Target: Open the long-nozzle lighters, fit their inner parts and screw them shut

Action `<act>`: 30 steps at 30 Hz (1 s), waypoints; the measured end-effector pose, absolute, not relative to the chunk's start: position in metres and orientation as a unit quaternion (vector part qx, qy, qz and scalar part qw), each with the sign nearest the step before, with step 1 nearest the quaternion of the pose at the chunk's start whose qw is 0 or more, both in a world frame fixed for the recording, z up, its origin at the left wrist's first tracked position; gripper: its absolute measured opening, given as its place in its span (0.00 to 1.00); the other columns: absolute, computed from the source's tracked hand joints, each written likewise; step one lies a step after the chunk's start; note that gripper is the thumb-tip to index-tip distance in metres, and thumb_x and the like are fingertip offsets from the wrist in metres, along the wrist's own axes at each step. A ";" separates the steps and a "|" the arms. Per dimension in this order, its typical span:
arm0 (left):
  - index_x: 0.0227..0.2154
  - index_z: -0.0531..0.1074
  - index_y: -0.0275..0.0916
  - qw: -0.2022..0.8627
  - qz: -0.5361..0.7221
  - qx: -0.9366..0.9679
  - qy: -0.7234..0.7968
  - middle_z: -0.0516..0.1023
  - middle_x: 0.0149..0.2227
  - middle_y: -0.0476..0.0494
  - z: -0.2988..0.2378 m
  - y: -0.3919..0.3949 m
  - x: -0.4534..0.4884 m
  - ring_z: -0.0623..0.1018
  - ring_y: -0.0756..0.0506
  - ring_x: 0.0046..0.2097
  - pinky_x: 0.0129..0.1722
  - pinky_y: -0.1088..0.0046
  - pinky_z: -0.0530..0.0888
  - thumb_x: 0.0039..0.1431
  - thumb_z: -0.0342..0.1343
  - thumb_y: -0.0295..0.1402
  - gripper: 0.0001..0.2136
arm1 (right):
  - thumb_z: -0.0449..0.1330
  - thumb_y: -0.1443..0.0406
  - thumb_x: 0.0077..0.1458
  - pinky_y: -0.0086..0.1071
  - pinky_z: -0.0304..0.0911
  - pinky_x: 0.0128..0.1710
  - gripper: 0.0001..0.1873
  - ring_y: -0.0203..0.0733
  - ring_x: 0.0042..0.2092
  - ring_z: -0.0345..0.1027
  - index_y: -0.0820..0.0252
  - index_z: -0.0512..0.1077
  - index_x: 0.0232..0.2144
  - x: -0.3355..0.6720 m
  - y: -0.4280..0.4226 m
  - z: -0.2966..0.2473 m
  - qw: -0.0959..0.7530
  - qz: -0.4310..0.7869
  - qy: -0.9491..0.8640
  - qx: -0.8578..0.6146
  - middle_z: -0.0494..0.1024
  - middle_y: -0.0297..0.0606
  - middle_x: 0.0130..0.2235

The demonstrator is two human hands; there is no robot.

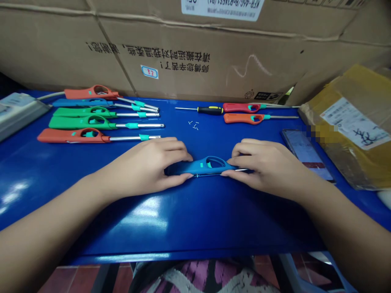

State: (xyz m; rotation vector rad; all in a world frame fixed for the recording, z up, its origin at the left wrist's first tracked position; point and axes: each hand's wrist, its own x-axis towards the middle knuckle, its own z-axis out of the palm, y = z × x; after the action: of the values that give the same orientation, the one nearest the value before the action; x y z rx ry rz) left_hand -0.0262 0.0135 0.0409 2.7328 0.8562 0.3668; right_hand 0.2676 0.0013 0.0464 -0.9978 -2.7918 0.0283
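Observation:
A blue long-necked lighter [198,166] lies level across the middle of the blue table, between my hands. My left hand [155,162] is closed round its handle end, thumb along the near side and fingers over the far side. At the neck end, my right hand [253,165] pinches the lighter just past its trigger loop. The trigger inside the loop is turquoise. A thin strip or wire shows along the near edge of the body. Part of the metal tube is visible under my right fingers; the rest is hidden by the hand.
Several orange, blue and green lighters [79,122] lie in a row at the left. Behind my hands are a screwdriver [210,110], small white bits [194,125], a red lighter [240,107] and an orange lighter [241,118]. A phone [307,152] and taped package [351,122] are right; cardboard [171,40] stands behind.

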 end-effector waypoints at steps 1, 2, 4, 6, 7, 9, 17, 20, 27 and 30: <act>0.47 0.77 0.40 0.119 0.120 0.942 0.291 0.80 0.45 0.42 0.041 0.014 -0.027 0.79 0.42 0.45 0.47 0.64 0.75 0.66 0.58 0.41 0.13 | 0.59 0.55 0.65 0.37 0.60 0.34 0.17 0.42 0.35 0.69 0.60 0.80 0.33 0.267 0.001 0.045 0.084 0.005 -0.940 -0.331 0.77 0.39 0.34; 0.47 0.78 0.39 0.111 0.115 0.944 0.289 0.80 0.44 0.42 0.041 0.014 -0.027 0.79 0.42 0.45 0.46 0.64 0.75 0.65 0.58 0.41 0.13 | 0.59 0.55 0.65 0.37 0.60 0.34 0.17 0.42 0.35 0.69 0.60 0.80 0.33 0.266 0.001 0.044 0.081 0.000 -0.941 -0.329 0.77 0.39 0.34; 0.46 0.78 0.39 0.099 0.107 0.947 0.288 0.81 0.43 0.42 0.041 0.013 -0.027 0.79 0.41 0.44 0.45 0.64 0.76 0.64 0.60 0.40 0.13 | 0.59 0.55 0.64 0.37 0.60 0.34 0.16 0.43 0.36 0.69 0.60 0.80 0.33 0.264 0.001 0.042 0.081 -0.011 -0.942 -0.327 0.77 0.38 0.34; 0.46 0.78 0.39 0.091 0.106 0.947 0.288 0.81 0.42 0.42 0.041 0.012 -0.027 0.80 0.41 0.43 0.44 0.64 0.77 0.63 0.61 0.39 0.13 | 0.60 0.56 0.64 0.36 0.60 0.34 0.16 0.43 0.36 0.69 0.60 0.80 0.33 0.264 0.001 0.040 0.088 -0.025 -0.940 -0.329 0.78 0.38 0.35; 0.46 0.78 0.39 0.088 0.105 0.948 0.288 0.81 0.42 0.42 0.041 0.011 -0.027 0.80 0.41 0.42 0.43 0.64 0.77 0.63 0.60 0.39 0.13 | 0.60 0.56 0.64 0.36 0.60 0.34 0.15 0.42 0.36 0.69 0.59 0.80 0.33 0.263 0.001 0.039 0.092 -0.030 -0.939 -0.331 0.78 0.37 0.35; 0.47 0.78 0.39 0.086 0.104 0.948 0.288 0.80 0.42 0.42 0.040 0.010 -0.027 0.80 0.42 0.42 0.42 0.64 0.77 0.64 0.59 0.38 0.12 | 0.61 0.56 0.64 0.36 0.60 0.34 0.15 0.42 0.36 0.69 0.59 0.80 0.33 0.263 0.000 0.039 0.095 -0.032 -0.938 -0.333 0.78 0.36 0.35; 0.47 0.78 0.38 0.076 0.104 0.948 0.290 0.81 0.42 0.41 0.043 0.006 -0.025 0.80 0.41 0.41 0.41 0.62 0.79 0.64 0.58 0.37 0.13 | 0.59 0.60 0.64 0.37 0.63 0.35 0.12 0.44 0.38 0.71 0.58 0.81 0.39 0.263 -0.004 0.044 0.057 -0.015 -0.935 -0.349 0.79 0.37 0.37; 0.47 0.78 0.38 0.073 0.101 0.948 0.292 0.81 0.43 0.41 0.044 0.004 -0.025 0.81 0.41 0.42 0.41 0.62 0.80 0.64 0.58 0.37 0.13 | 0.60 0.59 0.63 0.38 0.64 0.36 0.11 0.45 0.38 0.71 0.57 0.81 0.39 0.264 -0.003 0.045 0.049 -0.015 -0.937 -0.344 0.79 0.37 0.38; 0.47 0.79 0.39 0.059 0.096 0.951 0.289 0.82 0.42 0.42 0.044 0.000 -0.025 0.81 0.41 0.41 0.40 0.61 0.80 0.64 0.58 0.38 0.13 | 0.60 0.60 0.63 0.38 0.64 0.38 0.09 0.44 0.40 0.72 0.55 0.80 0.39 0.267 -0.003 0.048 0.038 0.008 -0.937 -0.347 0.79 0.36 0.39; 0.46 0.79 0.39 0.057 0.100 0.951 0.289 0.82 0.42 0.42 0.045 0.000 -0.023 0.81 0.41 0.41 0.40 0.61 0.80 0.65 0.58 0.38 0.12 | 0.60 0.60 0.64 0.38 0.64 0.38 0.09 0.44 0.41 0.72 0.54 0.79 0.40 0.268 -0.004 0.050 0.043 0.021 -0.935 -0.352 0.80 0.35 0.39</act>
State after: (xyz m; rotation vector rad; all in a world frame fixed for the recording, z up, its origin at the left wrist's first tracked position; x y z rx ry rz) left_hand -0.0233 -0.0005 0.0446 2.8832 0.8751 0.3032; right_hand 0.2683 -0.0039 0.0504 -1.0756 -2.8603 0.0633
